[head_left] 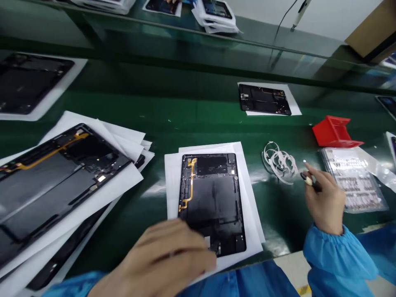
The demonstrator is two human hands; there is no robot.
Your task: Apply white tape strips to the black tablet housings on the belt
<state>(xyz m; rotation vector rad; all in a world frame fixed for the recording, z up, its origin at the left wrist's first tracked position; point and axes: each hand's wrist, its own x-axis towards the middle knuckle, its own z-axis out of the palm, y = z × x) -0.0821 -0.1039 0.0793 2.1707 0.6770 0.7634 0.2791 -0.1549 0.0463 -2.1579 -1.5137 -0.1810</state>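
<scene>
A black tablet back housing (213, 202) with an orange flex cable (192, 181) lies on white sheets (252, 222) in front of me. My left hand (167, 260), blurred, is over the housing's lower left corner, its fingers stretched out and nothing visible in them. To the right, my right hand (324, 198) is raised above the bench with its fingers pinched. By its fingertips shows a small dark and cream-coloured piece (306, 178); its kind is unclear. A loose coil of thin white strip (278, 163) lies just left of these fingers.
Stacked housings (62, 177) with white sheets between them occupy the left side. Another housing (266, 99) lies farther back. At the right are a red bin (334, 132) and a clear bag of small parts (355, 181). A glass shelf (185, 31) spans the back.
</scene>
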